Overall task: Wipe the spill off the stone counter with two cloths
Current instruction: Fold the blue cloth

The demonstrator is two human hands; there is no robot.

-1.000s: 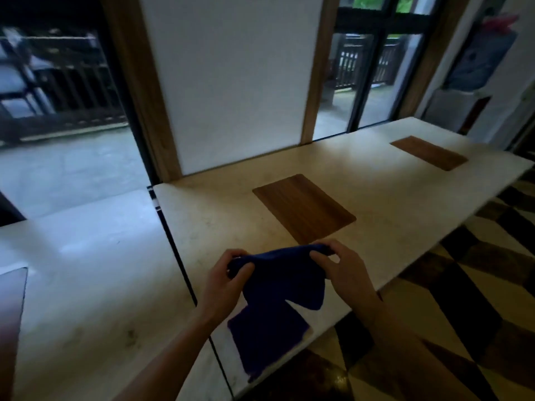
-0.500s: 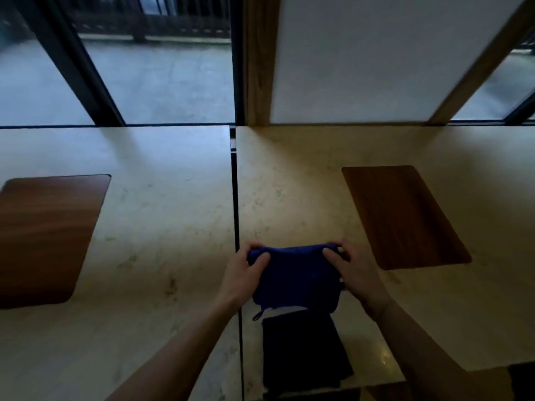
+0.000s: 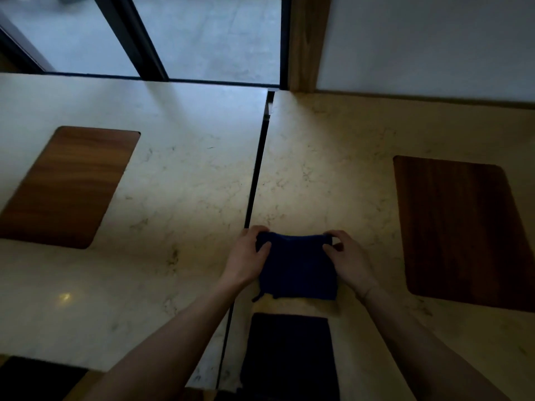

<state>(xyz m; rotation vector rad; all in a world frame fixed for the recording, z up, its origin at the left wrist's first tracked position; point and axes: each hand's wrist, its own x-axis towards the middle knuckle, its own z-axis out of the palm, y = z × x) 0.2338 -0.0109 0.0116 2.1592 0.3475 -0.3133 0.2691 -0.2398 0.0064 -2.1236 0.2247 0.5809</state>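
While it lies flat on the worktop point(image 3: 333, 180), the blue cloth point(image 3: 296, 269) runs left to right; the left hand point(image 3: 247, 260) and right hand point(image 3: 348, 260) pinch its far corners. A darker cloth point(image 3: 289, 354) lies just nearer.

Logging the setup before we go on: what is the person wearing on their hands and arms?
Nothing shows: the left hand and right hand are bare, no gloves, rings or watch visible. Both forearms are uncovered down to the picture's bottom edge, with no sleeves in view.

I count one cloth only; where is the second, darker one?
Head view, bottom centre: the dark cloth lies flat at the counter's near edge, just below the blue cloth.
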